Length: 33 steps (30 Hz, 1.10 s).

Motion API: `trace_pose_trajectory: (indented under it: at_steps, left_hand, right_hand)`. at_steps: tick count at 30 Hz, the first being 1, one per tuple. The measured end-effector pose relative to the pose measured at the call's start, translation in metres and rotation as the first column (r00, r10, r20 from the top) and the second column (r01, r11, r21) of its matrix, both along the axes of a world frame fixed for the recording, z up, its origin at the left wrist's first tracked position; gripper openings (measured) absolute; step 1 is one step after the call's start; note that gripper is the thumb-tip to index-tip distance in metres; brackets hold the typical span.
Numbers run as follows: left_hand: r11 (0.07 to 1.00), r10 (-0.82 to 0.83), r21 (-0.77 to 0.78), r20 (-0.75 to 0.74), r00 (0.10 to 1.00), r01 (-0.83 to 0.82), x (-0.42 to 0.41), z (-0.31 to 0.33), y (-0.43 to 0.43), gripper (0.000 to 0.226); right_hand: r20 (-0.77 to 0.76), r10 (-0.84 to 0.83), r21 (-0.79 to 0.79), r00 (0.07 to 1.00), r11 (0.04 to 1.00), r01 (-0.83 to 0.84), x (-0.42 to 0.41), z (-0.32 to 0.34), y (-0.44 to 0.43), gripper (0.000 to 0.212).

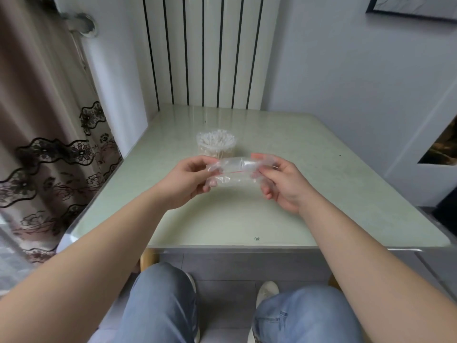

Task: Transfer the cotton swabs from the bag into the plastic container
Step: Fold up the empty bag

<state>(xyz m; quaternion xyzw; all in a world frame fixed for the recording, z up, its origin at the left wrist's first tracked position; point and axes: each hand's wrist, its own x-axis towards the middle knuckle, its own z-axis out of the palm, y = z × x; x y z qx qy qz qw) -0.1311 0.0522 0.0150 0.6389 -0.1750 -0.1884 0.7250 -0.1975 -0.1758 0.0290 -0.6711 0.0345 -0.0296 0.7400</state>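
The left hand [188,179] and right hand [282,181] pinch the ends of the clear red-striped plastic bag [233,169] just before the round clear container [215,151] full of white cotton swabs [216,138]; the bag looks empty, so check its corners for strays

Head camera looks down, forward over near table [247,219].

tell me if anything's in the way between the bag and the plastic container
Nothing visible. The left hand and right hand hold the clear bag just in front of the container, which is already packed with swabs.
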Motion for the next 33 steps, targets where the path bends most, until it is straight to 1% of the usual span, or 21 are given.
trace_pose_trajectory:
  at_steps: [3, 5, 6, 7, 8, 9, 10, 11, 12, 13, 14, 15, 17, 18, 21, 24, 27, 28, 30, 31, 33]
  left_hand:
    - [0.993, 0.04, -0.109, -0.101, 0.994, -0.051, 0.001, 0.003, -0.001, 0.024]
    - [0.989, 0.033, -0.136, -0.15, 0.988, -0.053, -0.001, 0.005, -0.001, 0.023]
    - [0.987, 0.024, -0.152, -0.198, 0.98, -0.055, 0.0, 0.005, -0.001, 0.023]
    - [0.985, 0.008, -0.164, -0.248, 0.969, -0.05, 0.001, 0.004, 0.0, 0.023]
    - [0.984, -0.022, -0.178, -0.288, 0.957, -0.031, 0.001, 0.003, 0.001, 0.023]
    - [0.987, -0.046, -0.162, -0.291, 0.956, -0.002, 0.003, 0.001, 0.003, 0.023]
    - [0.993, -0.055, -0.112, -0.255, 0.965, 0.027, 0.004, -0.001, 0.004, 0.022]
    - [0.998, -0.055, -0.03, -0.195, 0.979, 0.05, 0.005, -0.004, 0.004, 0.015]
    - [0.998, -0.045, 0.04, -0.155, 0.987, 0.052, 0.005, -0.006, 0.004, 0.008]
    - [0.994, -0.026, 0.102, -0.141, 0.99, 0.041, 0.005, -0.009, 0.003, 0.018]
    - [0.989, -0.019, 0.141, -0.155, 0.988, 0.041, 0.005, -0.01, 0.003, 0.029]
    - [0.984, -0.049, 0.16, -0.158, 0.986, 0.075, 0.005, -0.01, 0.003, 0.033]
    - [0.968, -0.141, 0.188, -0.134, 0.981, 0.165, 0.001, -0.009, 0.003, 0.022]
    - [0.961, -0.173, 0.192, -0.133, 0.976, 0.197, -0.001, -0.008, 0.002, 0.019]
    - [0.943, -0.224, 0.212, -0.158, 0.962, 0.255, -0.004, -0.005, -0.002, 0.023]
    - [0.911, -0.234, 0.315, -0.138, 0.962, 0.267, -0.004, -0.004, -0.008, 0.022]
    - [0.901, -0.168, 0.402, -0.027, 0.985, 0.164, -0.004, -0.003, -0.015, 0.015]
    - [0.91, -0.135, 0.395, -0.005, 0.991, 0.126, -0.004, -0.003, -0.018, 0.019]
    - [0.939, -0.085, 0.335, -0.003, 0.996, 0.081, -0.004, -0.004, -0.022, 0.026]
    - [0.955, -0.057, 0.292, -0.008, 0.998, 0.057, -0.004, -0.005, -0.023, 0.029]
    - [0.983, 0.021, 0.18, -0.022, 1.0, -0.017, -0.006, -0.005, -0.026, 0.026]
  right_hand:
    - [-0.065, 0.086, 0.176, 0.994, 0.982, -0.073, -0.003, 0.001, -0.002, 0.031]
    - [-0.112, 0.174, 0.302, 0.978, 0.944, -0.133, -0.005, 0.001, -0.004, 0.028]
    - [-0.126, 0.201, 0.32, 0.971, 0.935, -0.152, -0.005, 0.0, -0.004, 0.024]
    - [-0.139, 0.205, 0.282, 0.969, 0.946, -0.16, -0.005, -0.001, -0.004, 0.02]
    - [-0.146, 0.179, 0.188, 0.973, 0.971, -0.15, -0.004, -0.003, -0.003, 0.015]
    - [-0.137, 0.144, 0.09, 0.98, 0.987, -0.133, -0.003, -0.005, -0.001, 0.006]
    - [-0.115, 0.113, 0.02, 0.987, 0.994, -0.112, -0.002, -0.007, 0.001, 0.012]
    - [-0.098, 0.092, -0.012, 0.991, 0.996, -0.094, -0.001, -0.009, 0.003, 0.024]
    - [-0.083, 0.078, -0.01, 0.993, 0.997, -0.079, 0.0, -0.01, 0.004, 0.035]
    - [-0.068, 0.063, -0.008, 0.996, 0.998, -0.064, 0.001, -0.01, 0.004, 0.041]
    - [-0.051, 0.051, -0.01, 0.997, 0.999, -0.051, 0.002, -0.01, 0.004, 0.041]
    - [-0.038, 0.036, -0.026, 0.999, 0.999, -0.037, 0.003, -0.01, 0.004, 0.036]
    - [-0.016, 0.003, -0.036, 1.0, 0.999, -0.003, 0.004, -0.01, 0.006, 0.026]
    - [-0.014, -0.016, -0.024, 1.0, 1.0, 0.016, 0.004, -0.01, 0.008, 0.025]
    - [-0.014, -0.054, 0.043, 0.998, 0.998, 0.054, 0.003, -0.009, 0.015, 0.025]
    - [0.03, -0.01, 0.11, 1.0, 0.994, 0.006, 0.003, -0.008, 0.023, 0.029]
    - [0.045, 0.115, 0.187, 0.992, 0.975, -0.121, 0.002, -0.007, 0.028, 0.03]
    - [0.038, 0.154, 0.179, 0.987, 0.971, -0.158, 0.001, -0.006, 0.029, 0.03]
    - [0.008, 0.176, 0.099, 0.984, 0.979, -0.175, 0.001, -0.004, 0.031, 0.03]
    - [-0.006, 0.154, 0.033, 0.988, 0.988, -0.153, 0.001, -0.003, 0.032, 0.028]
    - [-0.005, 0.053, -0.172, 0.999, 0.984, -0.053, 0.002, -0.003, 0.032, 0.023]
